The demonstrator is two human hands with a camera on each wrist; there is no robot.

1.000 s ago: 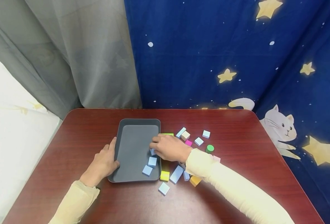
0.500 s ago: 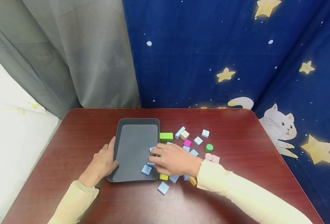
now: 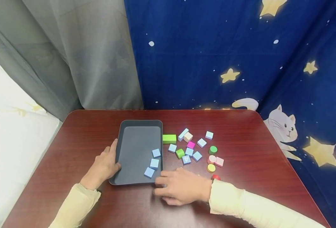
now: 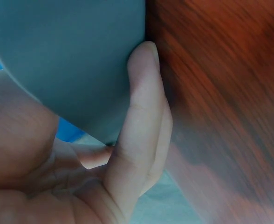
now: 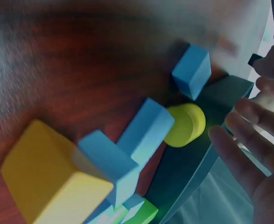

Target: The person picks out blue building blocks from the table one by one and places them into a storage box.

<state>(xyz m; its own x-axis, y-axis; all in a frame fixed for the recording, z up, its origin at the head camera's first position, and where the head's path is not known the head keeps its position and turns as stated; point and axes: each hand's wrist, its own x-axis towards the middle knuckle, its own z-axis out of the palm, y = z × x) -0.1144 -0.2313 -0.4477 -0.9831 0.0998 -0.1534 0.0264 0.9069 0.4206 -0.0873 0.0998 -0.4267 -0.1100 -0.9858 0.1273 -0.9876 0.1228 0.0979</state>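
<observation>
Yellow round block [image 5: 186, 125] and blue blocks [image 5: 146, 128], which right hand [image 3: 182, 186] hides from the head camera, appear near its loosely spread fingers in the right wrist view. Left hand [image 3: 102, 165] pinches the side of the tray [image 3: 136, 142]; loose blocks [image 3: 197, 156] lie beyond the right hand.

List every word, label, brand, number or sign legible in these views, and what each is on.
No text can be read with certainty.
Blue block beside the green cylinder: a pale mark, possibly a numeral, too small to read.
Tray: no lettering visible.
Blue curtain: only pictures, including stars and a cat.
</observation>
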